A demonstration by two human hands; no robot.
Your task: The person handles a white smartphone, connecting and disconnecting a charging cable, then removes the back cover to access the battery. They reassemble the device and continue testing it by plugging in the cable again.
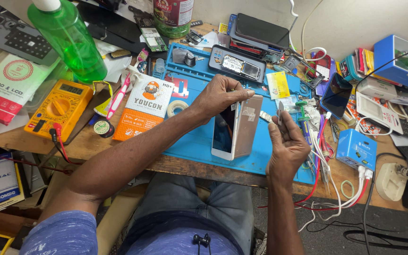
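Phone (234,126) stood on edge at frame centre, long axis vertical, on the blue mat (190,146), left hand (218,97) gripping its top, right hand (285,141) just right, pinching a small tool (280,109).

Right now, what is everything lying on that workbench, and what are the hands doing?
opened phone: one, white, standing on the mat
mat: one, blue, bench centre
bottle: one, green, top left
meter: one, yellow, left
tape roll: one, white, on the mat
packet: one, orange and white, left of the mat
small box: one, blue, right
dark phone: one, black screen, right
left hand: grips the opened phone's top
right hand: pinches a small metal tool
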